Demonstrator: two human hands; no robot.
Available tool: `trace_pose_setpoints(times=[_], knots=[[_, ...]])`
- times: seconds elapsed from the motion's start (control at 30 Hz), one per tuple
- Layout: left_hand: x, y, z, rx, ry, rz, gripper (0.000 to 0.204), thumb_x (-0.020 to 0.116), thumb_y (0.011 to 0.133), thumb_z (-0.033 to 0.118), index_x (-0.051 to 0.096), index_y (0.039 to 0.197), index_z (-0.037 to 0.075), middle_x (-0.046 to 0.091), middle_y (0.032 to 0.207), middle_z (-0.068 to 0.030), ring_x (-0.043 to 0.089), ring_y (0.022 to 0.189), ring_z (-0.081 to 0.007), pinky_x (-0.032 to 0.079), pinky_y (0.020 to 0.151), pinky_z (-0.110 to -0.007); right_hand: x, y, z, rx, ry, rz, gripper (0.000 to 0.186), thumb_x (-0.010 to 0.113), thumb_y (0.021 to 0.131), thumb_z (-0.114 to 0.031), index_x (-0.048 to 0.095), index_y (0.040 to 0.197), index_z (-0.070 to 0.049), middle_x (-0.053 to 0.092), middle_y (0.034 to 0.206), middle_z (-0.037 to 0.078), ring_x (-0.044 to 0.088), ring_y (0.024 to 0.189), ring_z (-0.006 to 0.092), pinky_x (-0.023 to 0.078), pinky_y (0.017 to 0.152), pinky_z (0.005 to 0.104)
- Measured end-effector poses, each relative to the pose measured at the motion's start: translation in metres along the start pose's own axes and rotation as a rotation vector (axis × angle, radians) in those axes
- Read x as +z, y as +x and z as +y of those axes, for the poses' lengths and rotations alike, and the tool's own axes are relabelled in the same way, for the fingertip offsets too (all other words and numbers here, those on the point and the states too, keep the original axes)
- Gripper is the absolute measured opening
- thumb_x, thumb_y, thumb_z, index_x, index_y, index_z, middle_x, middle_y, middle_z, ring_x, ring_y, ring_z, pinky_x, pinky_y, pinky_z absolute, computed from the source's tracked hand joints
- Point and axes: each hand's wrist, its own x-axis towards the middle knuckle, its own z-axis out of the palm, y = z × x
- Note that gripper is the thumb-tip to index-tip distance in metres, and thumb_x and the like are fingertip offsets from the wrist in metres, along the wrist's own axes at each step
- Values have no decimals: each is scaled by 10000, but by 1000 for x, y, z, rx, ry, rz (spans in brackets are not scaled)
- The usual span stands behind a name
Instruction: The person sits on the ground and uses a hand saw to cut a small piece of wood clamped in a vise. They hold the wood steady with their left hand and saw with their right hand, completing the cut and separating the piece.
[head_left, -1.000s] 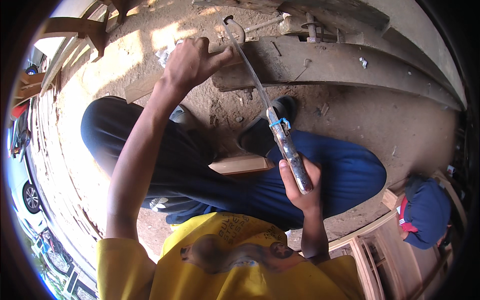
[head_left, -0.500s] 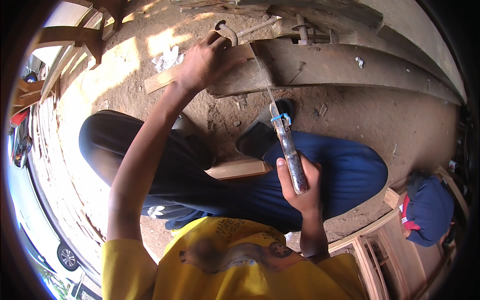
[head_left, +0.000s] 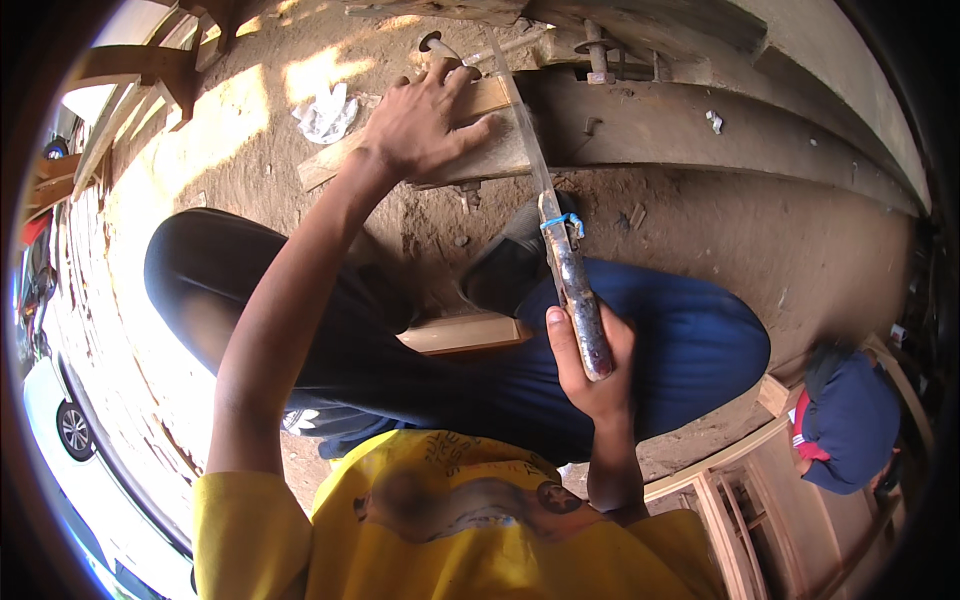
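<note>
My right hand (head_left: pixel 597 362) is closed around the worn dark handle of a handsaw (head_left: pixel 540 160), which has blue cord tied near the base of its blade. The blade points away from me and crosses the right end of a light wooden strip (head_left: pixel 490 97) on a thick wooden beam (head_left: pixel 680 125). Flat on the strip lies my left hand (head_left: pixel 425 125), its fingers spread toward the far edge and its thumb stretched toward the blade. Part of the strip is hidden under that hand; its left end (head_left: pixel 322 165) sticks out past my wrist.
A curved clamp-like metal rod (head_left: pixel 440 45) with a round head stands beyond my left hand. A bolt (head_left: pixel 597 55) rises behind the beam. Crumpled white plastic (head_left: pixel 327 115) lies on the dirt. Another person (head_left: pixel 850 420) is at lower right beside a wooden frame (head_left: pixel 715 530).
My left hand has gone from bunched fingers to spread, flat on the strip. The saw blade now shows broader and reaches farther past the beam's far edge.
</note>
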Motion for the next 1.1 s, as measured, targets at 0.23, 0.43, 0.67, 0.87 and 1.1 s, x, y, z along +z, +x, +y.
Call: trace_pose_setpoints(times=[0.23, 0.43, 0.67, 0.87, 1.1], knots=[[6, 3, -7, 91, 5, 39, 711, 373, 877, 614, 438, 1325, 66, 434, 1359, -171, 541, 1092, -405, 441, 934, -478, -14, -14, 4, 104, 0, -2, 101, 584, 889, -58, 609, 946, 22, 515, 621, 32, 486, 573, 83, 404, 520, 264], [14, 10, -16, 125, -26, 72, 683, 384, 877, 560, 456, 1289, 20, 471, 1303, -196, 579, 1043, -399, 455, 916, -485, -6, -12, -12, 174, 39, 56, 155, 596, 882, -76, 555, 760, 11, 505, 603, 36, 455, 538, 88, 361, 485, 287], [4, 13, -6, 124, -41, 44, 659, 407, 852, 542, 498, 1169, -29, 528, 1165, -235, 611, 926, -424, 492, 837, -483, 15, -8, -11, -10, 5, 132, 155, 600, 884, -89, 559, 762, -3, 508, 571, 57, 470, 505, 115, 366, 475, 296], [-3, 14, -12, 153, -78, 14, 649, 420, 846, 530, 501, 1134, -46, 533, 1117, -254, 610, 917, -423, 493, 824, -482, -2, 2, 0, 53, 24, 29, 82, 611, 861, -57, 589, 843, 20, 541, 605, 51, 512, 515, 112, 389, 473, 275], [0, 12, -17, 131, -81, 2, 656, 441, 825, 558, 503, 1063, -50, 541, 1069, -246, 583, 967, -405, 493, 799, -495, -11, 6, 2, 16, -36, -114, 116, 615, 855, -46, 557, 771, 10, 498, 574, 42, 487, 494, 89, 364, 448, 271]])
